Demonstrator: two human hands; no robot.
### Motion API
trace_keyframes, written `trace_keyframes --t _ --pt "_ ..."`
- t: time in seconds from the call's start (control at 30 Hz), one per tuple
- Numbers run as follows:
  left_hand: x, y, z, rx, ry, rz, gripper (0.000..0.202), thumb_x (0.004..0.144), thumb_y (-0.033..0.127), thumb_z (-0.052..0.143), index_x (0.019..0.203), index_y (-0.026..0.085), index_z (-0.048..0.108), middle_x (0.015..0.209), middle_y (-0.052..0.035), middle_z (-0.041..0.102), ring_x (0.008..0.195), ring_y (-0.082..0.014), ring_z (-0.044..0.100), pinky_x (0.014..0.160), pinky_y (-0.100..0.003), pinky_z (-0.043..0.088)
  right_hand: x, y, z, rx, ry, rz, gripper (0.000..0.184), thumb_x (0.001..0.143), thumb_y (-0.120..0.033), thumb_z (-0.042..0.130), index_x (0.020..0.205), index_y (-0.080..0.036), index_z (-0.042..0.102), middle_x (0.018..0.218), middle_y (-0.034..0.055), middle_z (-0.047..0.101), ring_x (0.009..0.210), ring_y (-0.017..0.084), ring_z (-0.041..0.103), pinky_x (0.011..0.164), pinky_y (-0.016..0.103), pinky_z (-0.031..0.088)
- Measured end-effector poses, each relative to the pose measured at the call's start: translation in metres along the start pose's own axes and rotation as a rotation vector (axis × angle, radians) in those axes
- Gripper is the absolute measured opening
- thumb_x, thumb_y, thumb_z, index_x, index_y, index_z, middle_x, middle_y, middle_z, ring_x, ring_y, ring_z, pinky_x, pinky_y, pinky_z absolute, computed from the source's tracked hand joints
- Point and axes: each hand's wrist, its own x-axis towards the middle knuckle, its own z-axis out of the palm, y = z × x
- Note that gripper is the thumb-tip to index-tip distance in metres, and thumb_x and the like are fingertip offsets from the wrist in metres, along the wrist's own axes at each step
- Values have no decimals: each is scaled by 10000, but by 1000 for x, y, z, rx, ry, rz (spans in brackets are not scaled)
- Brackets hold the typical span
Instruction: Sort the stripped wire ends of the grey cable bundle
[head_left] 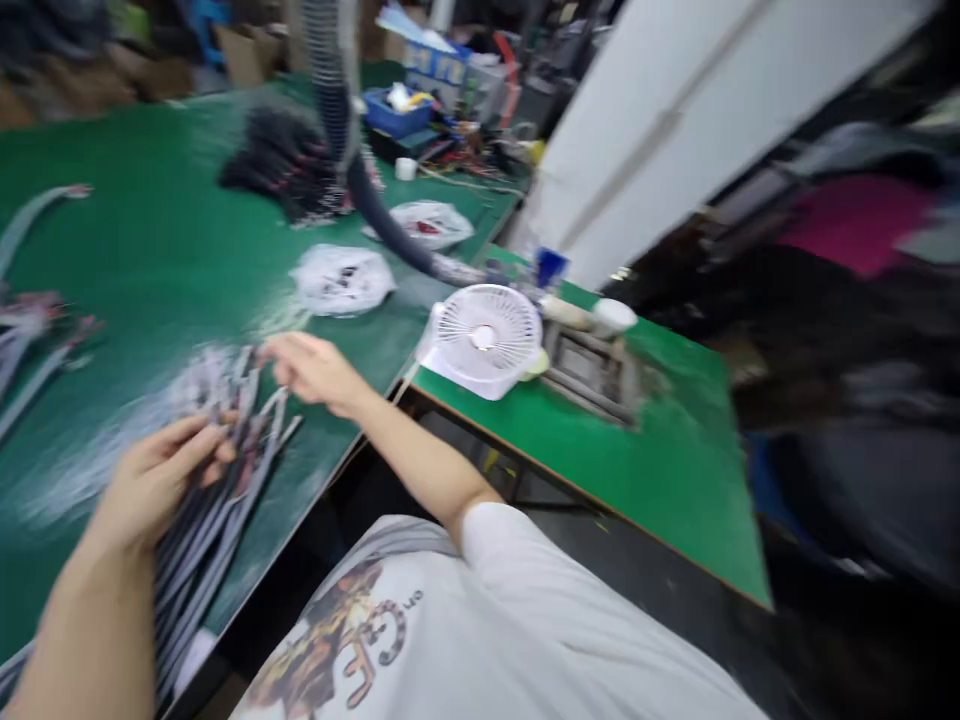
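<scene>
A bundle of long grey cables (206,560) lies along the near edge of the green table, their ends fanned out toward the far side. My left hand (169,470) is closed over the upper part of the bundle, thumb and fingers pinched on a grey cable. Just beyond it, my right hand (315,375) reaches across to the cable ends. Its fingers are curled together at the tips, and blur hides what is between them. More grey cables (30,340) lie at the left.
Two white bags of small parts (343,280) lie ahead, near a heap of black cables (281,165). A ribbed hose (367,190) hangs over the table. A white fan (486,340) and a metal frame (592,370) stand on the lower green table (660,480).
</scene>
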Motion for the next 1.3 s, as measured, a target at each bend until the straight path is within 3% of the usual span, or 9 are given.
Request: trace_keyframes --t 0.07,0.17,0.3,0.4,0.63,1.3 --pt "0 7 4 -156 82 -28 414 657 478 766 887 146 676 618 26 629 435 -39 473 412 -150 389 -5 3 -7 -264 23 -143 315 958 -351 391 855 -171 629 577 -53 474 507 72 421 529 205 361" --pt "1 13 5 -266 102 10 457 677 468 748 957 123 641 586 14 629 387 -46 459 394 -164 358 -14 11 -9 -589 -13 -329 336 938 -345 418 826 -153 670 667 2 550 659 116 524 685 239 410" --pt "-3 13 6 -284 74 35 433 715 462 717 966 133 592 516 31 598 326 -47 409 347 -155 266 -33 14 6 -695 -66 -388 256 926 -272 425 1035 -163 630 685 0 587 631 122 544 658 232 415" --pt "-7 13 7 -281 34 28 399 759 456 680 978 136 585 492 48 568 306 -29 366 344 -142 219 -38 14 16 -766 -99 -412 234 921 -246 422 1011 -173 625 715 11 610 629 125 561 657 233 418" --pt "-7 11 7 -263 7 29 403 793 431 657 1061 142 572 492 59 539 300 -29 336 337 -151 185 -32 19 21 -790 -90 -401 235 925 -228 406 1011 -187 621 708 15 630 610 131 576 657 237 437" --pt "-7 11 9 -237 9 45 378 816 418 640 1072 151 560 481 78 497 316 -29 328 334 -141 214 -30 25 19 -708 -107 -384 215 922 -237 425 983 -179 622 668 -2 591 601 128 556 642 237 427"
